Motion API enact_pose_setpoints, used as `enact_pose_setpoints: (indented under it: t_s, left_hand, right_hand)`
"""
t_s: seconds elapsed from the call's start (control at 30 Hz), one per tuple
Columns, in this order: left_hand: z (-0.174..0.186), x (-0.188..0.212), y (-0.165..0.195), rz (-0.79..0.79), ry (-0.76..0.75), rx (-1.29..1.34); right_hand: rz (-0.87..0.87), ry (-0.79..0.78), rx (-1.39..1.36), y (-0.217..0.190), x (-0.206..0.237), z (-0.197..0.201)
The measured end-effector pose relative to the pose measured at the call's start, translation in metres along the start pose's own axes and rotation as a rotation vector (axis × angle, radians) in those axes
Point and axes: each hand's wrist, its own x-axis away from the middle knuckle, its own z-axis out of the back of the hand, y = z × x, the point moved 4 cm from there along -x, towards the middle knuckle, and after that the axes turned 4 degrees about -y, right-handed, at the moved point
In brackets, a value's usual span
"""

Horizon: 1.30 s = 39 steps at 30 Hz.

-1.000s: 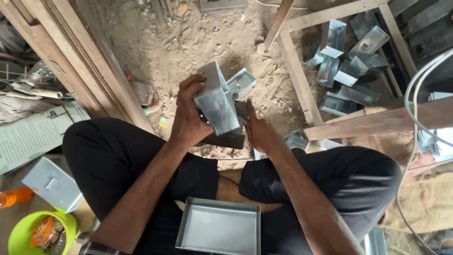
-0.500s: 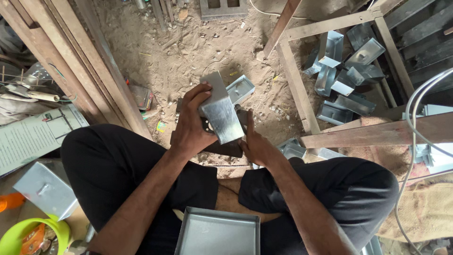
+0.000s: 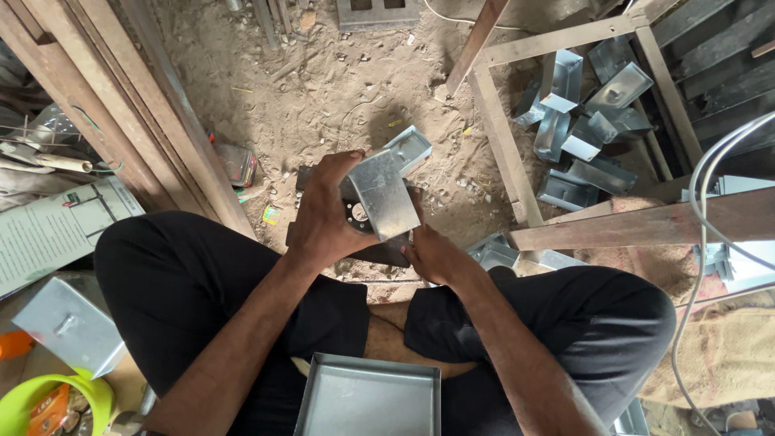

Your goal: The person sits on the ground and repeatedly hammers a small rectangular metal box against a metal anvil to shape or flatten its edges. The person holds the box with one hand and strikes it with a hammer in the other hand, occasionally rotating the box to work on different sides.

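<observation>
Box (image 3: 383, 192) clasped in left grip (image 3: 323, 218).

A rough sheet-metal workshop: a sandy dirt floor (image 3: 339, 97), a heap of folded galvanised metal boxes (image 3: 585, 121), and timber frames (image 3: 517, 145) lying about.

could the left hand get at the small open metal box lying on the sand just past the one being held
Probably yes: the small open box lies just beyond the left hand, nothing between, but that hand is gripping the metal box.
</observation>
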Motion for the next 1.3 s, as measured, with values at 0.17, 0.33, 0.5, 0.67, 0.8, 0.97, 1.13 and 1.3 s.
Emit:
enact_pose_setpoints:
  t_s: [0.17,0.33,0.5,0.67,0.8,0.97,1.13,1.3]
  left_hand:
    - [-0.003,0.002,-0.002,0.021,-0.023,-0.04]
    - [-0.002,0.001,-0.001,0.031,-0.011,-0.026]
    - [-0.001,-0.002,0.003,-0.009,-0.015,-0.023]
    - [0.002,-0.003,0.005,0.014,-0.053,-0.043]
    - [0.002,-0.002,0.006,0.003,-0.033,-0.033]
    - [0.0,-0.002,0.005,0.035,-0.029,-0.035]
    - [0.0,-0.002,0.004,0.099,-0.054,-0.052]
    - [-0.001,-0.002,0.003,0.106,-0.06,-0.037]
  right_hand:
    - [0.049,0.032,0.124,0.001,0.0,-0.002]
    - [0.026,0.041,0.077,0.001,0.0,-0.002]
    - [0.002,-0.024,0.169,-0.005,0.002,0.0]
    - [0.009,0.016,0.069,-0.006,0.004,0.003]
    - [0.026,0.023,0.123,0.0,0.001,-0.001]
    - [0.078,0.034,0.131,0.002,0.0,-0.002]
    - [0.034,0.006,0.048,-0.008,0.006,0.004]
    - [-0.002,-0.011,0.059,-0.016,0.009,0.008]
